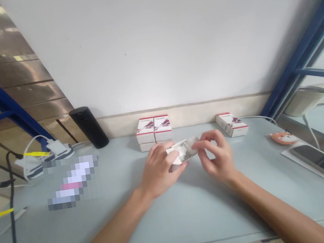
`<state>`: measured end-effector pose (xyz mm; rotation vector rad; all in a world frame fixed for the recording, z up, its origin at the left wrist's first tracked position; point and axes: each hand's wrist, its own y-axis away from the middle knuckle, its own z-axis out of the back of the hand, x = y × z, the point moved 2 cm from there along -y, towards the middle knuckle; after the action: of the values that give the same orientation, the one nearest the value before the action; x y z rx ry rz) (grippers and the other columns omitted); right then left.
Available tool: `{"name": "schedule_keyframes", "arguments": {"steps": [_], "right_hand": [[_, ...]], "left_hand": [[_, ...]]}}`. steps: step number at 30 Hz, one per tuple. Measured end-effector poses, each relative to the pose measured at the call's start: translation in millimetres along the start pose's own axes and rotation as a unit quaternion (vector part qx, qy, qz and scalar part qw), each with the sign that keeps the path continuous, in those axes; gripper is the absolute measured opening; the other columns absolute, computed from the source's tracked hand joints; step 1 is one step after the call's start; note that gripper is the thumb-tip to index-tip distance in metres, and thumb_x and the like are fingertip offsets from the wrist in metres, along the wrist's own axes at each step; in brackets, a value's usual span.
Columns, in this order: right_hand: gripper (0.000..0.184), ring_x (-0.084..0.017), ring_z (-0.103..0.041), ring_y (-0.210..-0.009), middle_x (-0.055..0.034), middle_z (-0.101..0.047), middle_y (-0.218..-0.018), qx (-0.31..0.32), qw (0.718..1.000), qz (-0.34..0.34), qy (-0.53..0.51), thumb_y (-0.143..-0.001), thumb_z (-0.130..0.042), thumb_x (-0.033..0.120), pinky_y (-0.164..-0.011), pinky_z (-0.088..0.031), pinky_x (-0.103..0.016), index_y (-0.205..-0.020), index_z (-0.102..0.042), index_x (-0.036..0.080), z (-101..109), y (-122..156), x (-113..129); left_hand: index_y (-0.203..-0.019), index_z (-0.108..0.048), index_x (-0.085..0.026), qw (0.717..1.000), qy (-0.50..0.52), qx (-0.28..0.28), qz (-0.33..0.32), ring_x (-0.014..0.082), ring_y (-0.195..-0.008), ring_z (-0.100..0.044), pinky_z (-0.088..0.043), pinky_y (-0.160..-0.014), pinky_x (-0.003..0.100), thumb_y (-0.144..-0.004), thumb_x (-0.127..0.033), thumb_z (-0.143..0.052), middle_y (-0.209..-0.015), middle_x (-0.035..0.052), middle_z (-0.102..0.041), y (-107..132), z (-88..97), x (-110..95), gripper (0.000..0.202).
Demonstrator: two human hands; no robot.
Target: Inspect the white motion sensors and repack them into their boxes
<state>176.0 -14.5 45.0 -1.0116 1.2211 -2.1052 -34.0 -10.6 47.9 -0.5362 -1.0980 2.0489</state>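
Here's the small open box (179,150), up over the middle of the table (177,224), my left hand (159,170) clamped around it, my right hand (217,156) with fingertips right at its open end, and whether they're pinching anything I can't tell! Just behind sits a stack of boxes (154,130), a single carton (232,124) lies off right, and a black cylinder (89,127) stands over left.

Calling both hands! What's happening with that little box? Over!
Left hand holding open box. Right hand at its open end. Stacked boxes beyond left hand, not between the hands.
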Motion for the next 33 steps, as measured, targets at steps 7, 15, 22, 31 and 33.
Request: {"name": "schedule_keyframes", "arguments": {"steps": [7,15,22,31,33], "right_hand": [[0.022,-0.028,-0.056,-0.102,-0.0087,-0.062,-0.112,0.044,0.994,-0.062,0.078,-0.092,-0.063,0.018,-0.09,-0.051,-0.048,-0.099,-0.079,0.032,-2.1,-2.0,1.3],[0.018,-0.03,-0.056,-0.112,-0.0081,-0.067,-0.114,0.123,0.967,-0.212,-0.062,-0.093,-0.072,0.046,-0.103,-0.048,-0.053,-0.089,-0.081,0.031,-9.2,-1.9,-13.4],[0.015,-0.028,-0.058,-0.112,-0.0071,-0.066,-0.111,0.123,0.96,-0.24,-0.082,-0.09,-0.073,0.042,-0.104,-0.047,-0.048,-0.09,-0.082,0.03,-14.4,-0.9,-23.7],[0.018,-0.023,-0.063,-0.101,-0.008,-0.066,-0.105,0.056,0.959,-0.259,-0.101,-0.088,-0.065,0.038,-0.092,-0.053,-0.04,-0.089,-0.072,0.022,0.4,-13.2,-56.4],[0.022,-0.024,-0.064,-0.107,-0.009,-0.065,-0.111,0.024,0.957,-0.257,-0.13,-0.09,-0.064,0.042,-0.092,-0.054,-0.039,-0.092,-0.07,0.022,3.7,-16.0,-57.6]], "left_hand": [[-0.123,-0.052,-0.03,0.995,-0.081,0.0,-0.066,0.0243,-0.112,-0.073,-0.055,-0.099,0.044,-0.089,-0.013,-0.071,-0.122,0.0101,-0.072,-3.5,-0.4,-18.0,0.043],[-0.133,-0.053,-0.028,0.992,-0.074,0.002,-0.102,0.0247,-0.113,-0.075,-0.057,-0.099,0.041,-0.09,-0.011,-0.069,-0.124,0.0112,-0.075,-3.1,-6.1,-20.6,0.049],[-0.148,-0.044,-0.03,0.998,0.014,0.05,-0.036,0.031,-0.148,-0.05,-0.049,-0.117,0.053,-0.09,-0.017,-0.076,-0.137,0.0101,-0.069,-3.2,-11.0,-3.7,0.068],[-0.153,-0.046,-0.03,0.995,0.002,0.095,0.019,0.027,-0.139,-0.061,-0.058,-0.109,0.042,-0.098,-0.012,-0.062,-0.164,0.0136,-0.046,8.7,-24.1,-3.4,0.06],[-0.15,-0.051,-0.029,0.996,-0.022,0.083,0.008,0.029,-0.136,-0.063,-0.06,-0.105,0.042,-0.098,-0.014,-0.063,-0.167,0.0151,-0.042,9.9,-25.9,-4.3,0.055]]}}
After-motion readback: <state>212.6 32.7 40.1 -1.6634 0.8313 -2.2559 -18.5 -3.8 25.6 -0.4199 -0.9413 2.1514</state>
